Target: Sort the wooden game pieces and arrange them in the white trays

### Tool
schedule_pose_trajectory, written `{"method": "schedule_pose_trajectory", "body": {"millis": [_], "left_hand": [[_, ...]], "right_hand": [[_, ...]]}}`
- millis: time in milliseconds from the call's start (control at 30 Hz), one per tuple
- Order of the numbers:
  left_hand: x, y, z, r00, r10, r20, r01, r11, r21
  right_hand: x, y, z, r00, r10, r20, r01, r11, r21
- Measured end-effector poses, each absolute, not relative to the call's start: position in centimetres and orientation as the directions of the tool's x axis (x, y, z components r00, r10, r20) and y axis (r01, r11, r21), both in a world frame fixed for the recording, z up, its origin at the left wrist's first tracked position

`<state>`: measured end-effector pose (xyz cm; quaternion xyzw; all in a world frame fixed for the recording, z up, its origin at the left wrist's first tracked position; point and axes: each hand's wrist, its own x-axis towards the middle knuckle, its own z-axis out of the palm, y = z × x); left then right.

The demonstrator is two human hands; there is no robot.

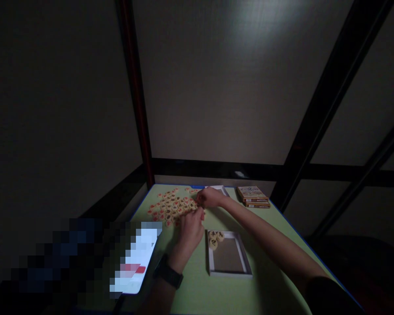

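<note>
A loose spread of round Chinese chess pieces (169, 206), with red and black characters, covers the far left of the green table. My left hand (191, 229), wearing a dark wristband, is at the near right edge of the spread with its fingers curled in. Just beyond it, my right hand (212, 197) reaches across with fingers pinched together over the pieces. Whatever either hand holds is hidden behind the fingers. Nearer to me lies a shallow white box tray (230, 275) with a brown bottom. Three pieces (213, 244) with black characters sit in its far left corner.
Behind my right hand lies another white tray (222, 189), partly covered by it. Several flat printed boxes (252, 194) are stacked at the far right. A lit phone screen (139, 258), partly pixelated, is at the left. A wall (213, 109) rises behind the table.
</note>
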<state>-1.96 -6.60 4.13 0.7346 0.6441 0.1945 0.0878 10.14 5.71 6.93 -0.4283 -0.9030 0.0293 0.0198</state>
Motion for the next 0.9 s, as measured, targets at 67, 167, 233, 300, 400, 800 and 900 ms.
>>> {"method": "schedule_pose_trajectory", "body": {"millis": [67,167,233,300,400,800,900], "left_hand": [[-1.8,-6.6,3.9,0.139,0.98,0.144,0.913,-0.183,0.363],[-1.6,-6.7,3.6,0.146,0.981,0.125,0.921,-0.181,0.345],[-1.6,-6.8,3.6,0.133,0.982,0.136,0.928,-0.172,0.331],[-1.5,-7.0,3.7,0.114,0.983,0.141,0.937,-0.154,0.315],[-1.4,-7.1,3.9,0.094,0.988,0.122,0.946,-0.127,0.297],[-1.4,-7.1,4.0,0.091,0.993,0.079,0.953,-0.11,0.282],[-1.4,-7.1,4.0,0.097,0.992,0.076,0.955,-0.114,0.274]], "right_hand": [[9.6,6.1,7.2,-0.643,0.766,0.005,0.763,0.642,-0.07],[8.2,7.2,7.2,-0.657,0.754,-0.005,0.752,0.655,-0.073],[6.8,7.9,7.0,-0.663,0.748,-0.011,0.747,0.661,-0.075],[5.3,8.6,6.7,-0.672,0.741,-0.013,0.739,0.669,-0.076],[3.0,9.3,6.3,-0.693,0.721,-0.015,0.72,0.69,-0.078],[0.1,9.3,5.9,-0.728,0.685,-0.006,0.684,0.726,-0.064],[1.4,8.8,6.6,-0.732,0.681,0.023,0.679,0.731,-0.063]]}}
